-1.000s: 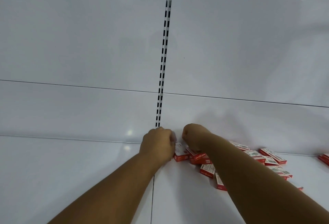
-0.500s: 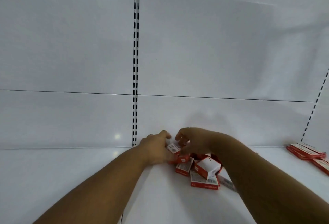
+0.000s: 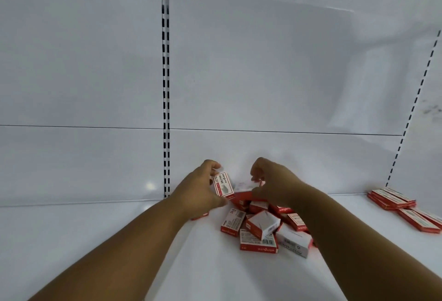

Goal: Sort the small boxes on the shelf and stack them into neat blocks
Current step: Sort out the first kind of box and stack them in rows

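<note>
A loose heap of small red-and-white boxes (image 3: pixel 260 226) lies on the white shelf (image 3: pixel 95 241), right of the centre upright. My left hand (image 3: pixel 201 190) grips one small box (image 3: pixel 223 184) upright, lifted above the heap's far left edge, its label facing me. My right hand (image 3: pixel 270 181) hovers over the back of the heap with curled fingers pinching the top of another box (image 3: pixel 241 197), mostly hidden under the hand. My right forearm covers the heap's right part.
Long flat red boxes (image 3: pixel 392 199) lie stacked at the far right, with more (image 3: pixel 421 220) in front of them. A slotted upright (image 3: pixel 165 90) runs up the white back panel; a second slotted upright (image 3: pixel 416 99) stands at the right.
Both hands have drawn apart; the left has lifted one box out of the heap and turned it upright. The view has shifted right, bringing the long boxes into sight.
</note>
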Available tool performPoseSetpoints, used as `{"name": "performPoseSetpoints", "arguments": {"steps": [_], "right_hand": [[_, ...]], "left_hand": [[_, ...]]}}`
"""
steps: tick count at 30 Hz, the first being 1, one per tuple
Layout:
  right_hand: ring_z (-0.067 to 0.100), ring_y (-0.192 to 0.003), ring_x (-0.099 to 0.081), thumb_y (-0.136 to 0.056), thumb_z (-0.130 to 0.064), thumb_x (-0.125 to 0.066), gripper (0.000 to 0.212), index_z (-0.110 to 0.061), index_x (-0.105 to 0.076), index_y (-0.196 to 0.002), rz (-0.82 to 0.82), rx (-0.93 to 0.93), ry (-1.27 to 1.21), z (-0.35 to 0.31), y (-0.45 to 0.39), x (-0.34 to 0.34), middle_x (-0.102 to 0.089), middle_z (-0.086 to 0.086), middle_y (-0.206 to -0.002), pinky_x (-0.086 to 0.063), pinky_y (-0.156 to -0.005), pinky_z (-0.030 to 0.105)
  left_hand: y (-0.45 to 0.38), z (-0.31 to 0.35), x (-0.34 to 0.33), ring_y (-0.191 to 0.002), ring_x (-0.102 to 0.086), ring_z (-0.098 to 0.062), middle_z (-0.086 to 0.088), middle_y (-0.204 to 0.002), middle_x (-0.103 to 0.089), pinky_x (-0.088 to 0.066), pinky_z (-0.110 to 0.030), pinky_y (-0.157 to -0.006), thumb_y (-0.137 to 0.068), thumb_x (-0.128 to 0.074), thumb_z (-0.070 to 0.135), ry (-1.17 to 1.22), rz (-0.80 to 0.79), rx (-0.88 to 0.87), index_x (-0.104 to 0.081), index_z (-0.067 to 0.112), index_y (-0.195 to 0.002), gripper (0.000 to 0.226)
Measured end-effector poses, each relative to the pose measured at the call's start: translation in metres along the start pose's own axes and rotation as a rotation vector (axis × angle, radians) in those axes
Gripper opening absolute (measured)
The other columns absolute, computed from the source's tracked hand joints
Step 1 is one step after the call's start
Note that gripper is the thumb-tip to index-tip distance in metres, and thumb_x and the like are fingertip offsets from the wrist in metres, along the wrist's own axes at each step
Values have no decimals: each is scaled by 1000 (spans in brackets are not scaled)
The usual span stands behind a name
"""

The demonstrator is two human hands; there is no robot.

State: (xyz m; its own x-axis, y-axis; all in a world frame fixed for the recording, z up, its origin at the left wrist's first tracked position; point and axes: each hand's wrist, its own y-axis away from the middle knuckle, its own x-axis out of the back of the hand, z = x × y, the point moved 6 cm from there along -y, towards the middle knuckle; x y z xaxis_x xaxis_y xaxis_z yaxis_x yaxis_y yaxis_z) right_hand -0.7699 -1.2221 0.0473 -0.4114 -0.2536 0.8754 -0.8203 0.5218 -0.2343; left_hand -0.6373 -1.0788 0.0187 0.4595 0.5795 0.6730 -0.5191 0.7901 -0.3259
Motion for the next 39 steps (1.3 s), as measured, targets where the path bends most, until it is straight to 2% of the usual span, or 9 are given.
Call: {"name": "performPoseSetpoints", "arguments": {"steps": [4,9,15,20,25,28,32,35,39], "right_hand": [[12,-88,-59,-77,-27,-74,33,-30,-52,-101,114,-104,4,31,13,9,-64,-7,-103,-53,-74,27],[10,-91,-55,-81,-31,-71,25,-34,-55,-100,97,-148,-30,44,26,2,-58,-12,-102,-43,-68,22],[17,-97,-56,-74,-47,-75,56,-28,-48,-119,30,-215,121,62,34,11,-59,-2,-117,-52,-81,33],[18,-93,-58,-61,-71,-68,75,-29,-45,-120,-112,-304,165,76,36,4,-60,-2,-106,-55,-82,40],[19,-93,-60,-61,-58,-77,73,-29,-45,-120,-62,-281,167,75,33,5,-59,-2,-106,-57,-81,37],[17,-89,-62,-73,-30,-79,49,-29,-52,-114,33,-298,-74,84,36,14,-59,-3,-102,-58,-69,30],[23,-80,-72,-85,-8,-69,18,-11,-67,-102,178,-363,-785,99,49,26,-73,9,-93,-59,-66,30],[33,-85,-72,-84,4,-66,13,3,-67,-97,290,-405,-1286,101,61,30,-72,21,-96,-60,-74,36],[35,-85,-73,-83,12,-60,8,7,-59,-89,298,-366,-1481,93,72,32,-71,24,-98,-60,-75,42]], "left_hand": [[-4,16,-26,-91,-54,8,20,-114,-54,-39,-9,-60,-65,-86,32,-9,-67,-24,-38,42,-127,79],[-5,31,-50,-94,-64,-7,14,-121,-54,-57,-23,-73,-64,-85,27,-16,-89,-20,-35,41,-131,84],[-6,47,-51,-100,-57,-5,11,-131,-44,-43,-11,-65,-65,-84,25,-50,-10,-94,-33,39,-134,87],[-6,65,-55,-103,-56,-5,14,-130,-42,-47,-13,-67,-63,-87,35,-27,32,-126,-34,39,-136,90],[-8,73,-63,-115,-53,-9,10,-136,-41,-44,-9,-71,-65,-88,33,-28,60,-113,-33,38,-137,91],[-8,75,-64,-112,-49,-4,10,-138,-39,-46,-13,-77,-66,-88,29,-15,79,-115,-32,36,-140,93],[-9,78,-64,-120,-46,-6,9,-139,-34,-42,-11,-83,-70,-85,31,-37,127,-130,-31,27,-145,92],[-9,82,-63,-120,-44,-5,11,-136,-33,-35,1,-70,-68,-87,34,-41,169,-149,-35,30,-141,90],[-10,87,-68,-112,-46,-4,11,-135,-38,-40,3,-56,-69,-87,25,44,175,-138,-32,39,-133,85]]}}
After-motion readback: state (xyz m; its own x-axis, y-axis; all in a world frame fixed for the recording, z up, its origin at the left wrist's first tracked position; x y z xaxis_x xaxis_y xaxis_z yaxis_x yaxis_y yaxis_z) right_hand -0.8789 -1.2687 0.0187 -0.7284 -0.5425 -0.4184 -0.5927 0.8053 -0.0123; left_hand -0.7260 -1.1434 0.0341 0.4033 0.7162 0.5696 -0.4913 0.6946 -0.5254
